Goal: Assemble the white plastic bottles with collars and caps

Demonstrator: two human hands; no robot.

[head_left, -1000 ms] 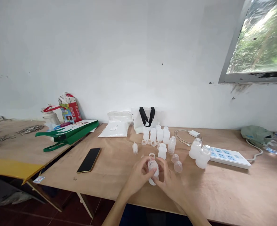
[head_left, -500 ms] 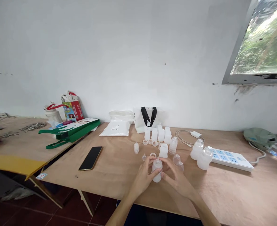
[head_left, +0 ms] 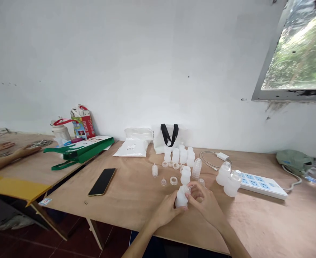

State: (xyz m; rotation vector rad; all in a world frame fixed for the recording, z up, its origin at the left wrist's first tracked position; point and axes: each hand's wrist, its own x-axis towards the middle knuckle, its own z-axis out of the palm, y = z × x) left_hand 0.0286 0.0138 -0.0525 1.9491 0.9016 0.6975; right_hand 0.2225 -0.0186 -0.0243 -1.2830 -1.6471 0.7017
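Note:
In the head view a small frosted baby bottle stands tilted slightly rightward near the table's front. My left hand wraps its lower part from the left. The fingers of my right hand close on a clear cap at the bottle's top, and partly hide it. Just beyond stands an open frosted bottle. A white ring and a clear nipple lie to its left, with a stack of nipples farther left. Behind my right fingers another clear cap is partly covered.
Several frosted bottles stand at the back beside stacked clear caps. Two capped bottles stand right, by a power strip. A phone lies left. Another person's hands rest on the neighbouring table.
My right hand has shifted from the bottle's nipple top to a clear cap there. The bottle now leans right in my left hand. Another person's hands have come farther into view at left.

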